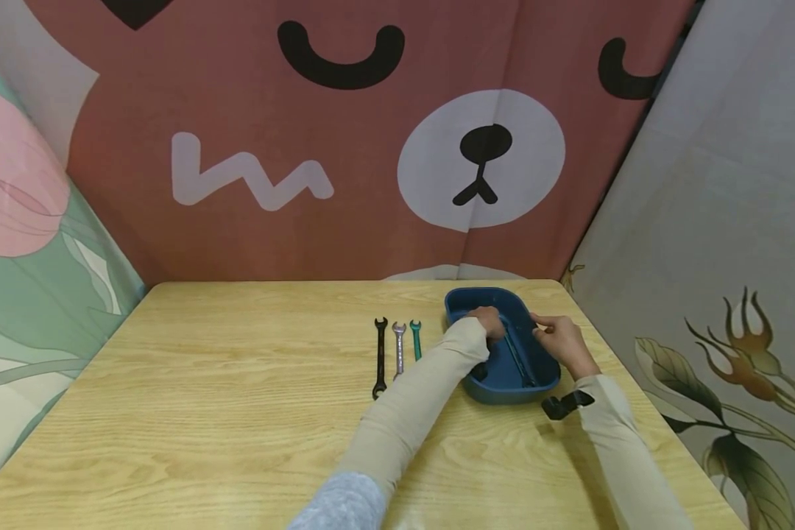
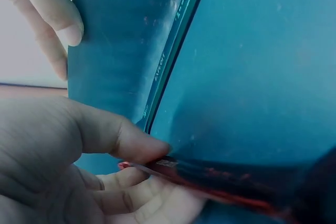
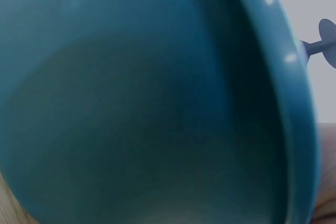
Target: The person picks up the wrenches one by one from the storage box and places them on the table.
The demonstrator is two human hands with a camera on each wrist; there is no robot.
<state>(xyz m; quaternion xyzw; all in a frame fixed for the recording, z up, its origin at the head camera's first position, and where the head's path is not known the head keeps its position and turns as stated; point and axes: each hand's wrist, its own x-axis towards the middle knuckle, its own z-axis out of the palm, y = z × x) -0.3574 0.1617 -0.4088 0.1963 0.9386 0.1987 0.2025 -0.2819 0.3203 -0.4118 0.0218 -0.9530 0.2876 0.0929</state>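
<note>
My left hand [image 1: 489, 322] reaches down into a blue plastic basin [image 1: 503, 397]. In the left wrist view its thumb and fingers pinch the end of a long, thin red-and-dark tool [image 2: 226, 182], seemingly a wrench; its far end is lost in shadow. A dark teal wrench [image 2: 167, 59] with lettering on its shank lies along the basin's side, apart from the pinched tool. At the basin's right wall, my right hand [image 1: 564, 344] holds the rim with thumb and fingers. The right wrist view is mostly filled by the basin's wall.
Left of the basin, a black wrench [image 1: 380, 358], a silver wrench [image 1: 400, 346] and a short green wrench [image 1: 416, 337] lie side by side on the wooden table [image 1: 225, 383]. The left forearm covers the green one's lower end. A printed curtain [image 1: 252, 243] hangs behind the table.
</note>
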